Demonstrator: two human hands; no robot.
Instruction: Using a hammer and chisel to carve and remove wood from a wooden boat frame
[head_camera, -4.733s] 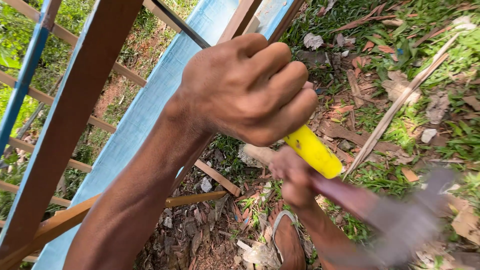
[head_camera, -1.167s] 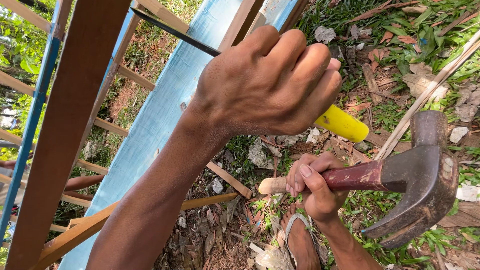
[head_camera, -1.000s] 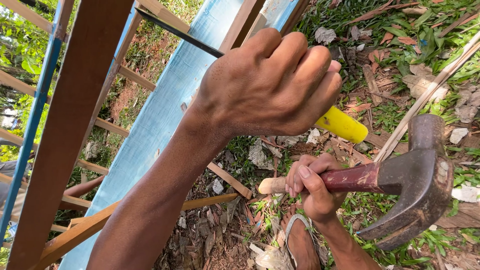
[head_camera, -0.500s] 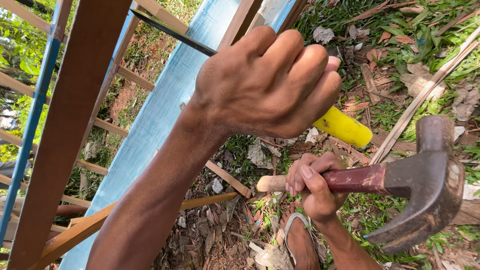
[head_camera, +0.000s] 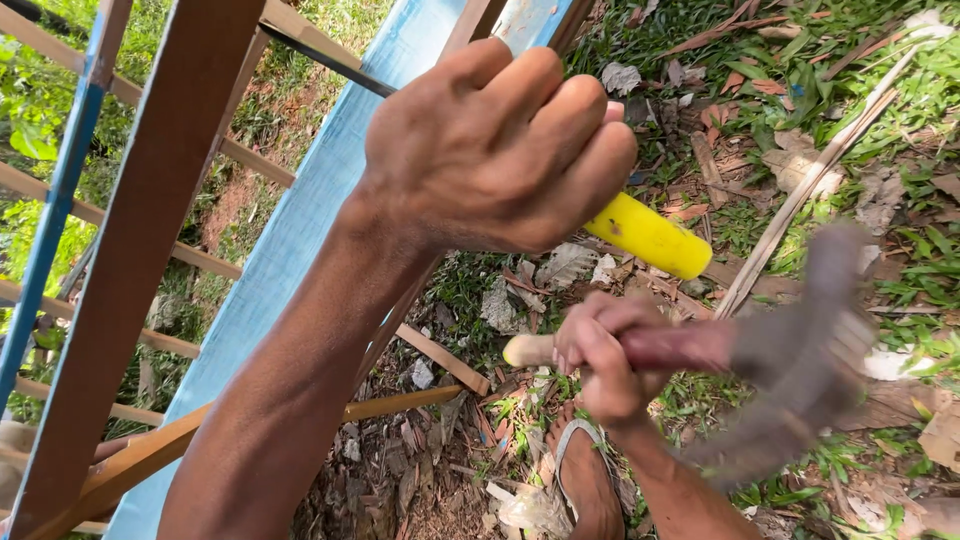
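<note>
My left hand (head_camera: 490, 150) is clenched around a tool with a yellow handle (head_camera: 650, 235). Its thin dark metal shaft (head_camera: 320, 58) points up and left, over a blue board (head_camera: 300, 240). Below it, my right hand (head_camera: 600, 350) grips the reddish-brown handle of a hammer. The hammer's dark head (head_camera: 810, 350) is smeared by motion and sits just below and right of the yellow handle's end. The pale butt of the hammer handle (head_camera: 525, 350) sticks out left of my fist.
A wide brown wooden beam (head_camera: 150, 230) slants across the left, with thinner slats and a blue rail (head_camera: 60, 200) behind it. Below lies ground with dry leaves, grass and wood scraps (head_camera: 440, 358). My foot in a sandal (head_camera: 580, 480) stands underneath.
The hammer was sharp and held still before; now it is blurred in a swing, its head slightly further left. My left hand and the yellow-handled tool have hardly moved.
</note>
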